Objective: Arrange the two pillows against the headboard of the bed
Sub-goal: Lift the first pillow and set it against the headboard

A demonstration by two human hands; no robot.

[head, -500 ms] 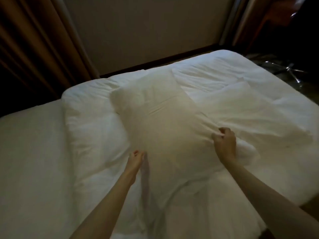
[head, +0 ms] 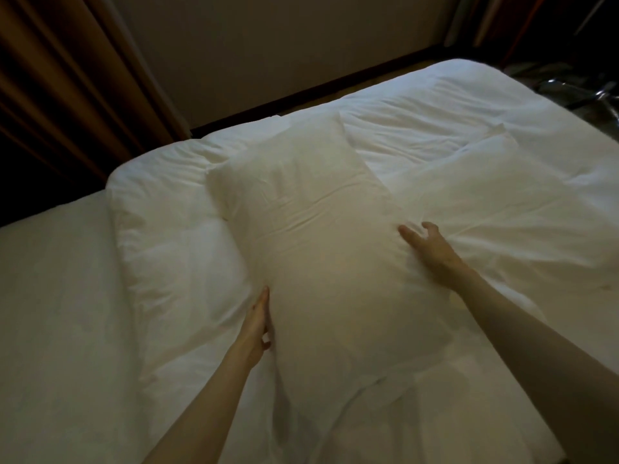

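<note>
Head view, near pillow: I see one white pillow [head: 321, 262] lying lengthwise on the duvet [head: 174, 236], its far end pointing toward the dark strip at the wall.
Head view, second pillow: a flatter white shape [head: 495, 209] lies to the right, just beside the first; I judge it to be the other pillow, though white on white blurs its edges.
Head view, left hand: my left hand [head: 256, 324] lies flat along the pillow's left edge, fingers straight and together, pressing but gripping nothing.
Head view, right hand: my right hand [head: 427, 244] rests on the right edge, fingers spread and loosely curled, nothing pinched.
Head view, headboard: I cannot tell where it is; only the wall [head: 268, 55] and curtain [head: 67, 78] show beyond the bed.
Risk, slide: pushing with flat palms could skew the pillow, because neither hand holds it.
Risk, drag: the loose duvet may bunch beneath it.
Risk, neighbour: my right hand could nudge the second pillow off line.
</note>
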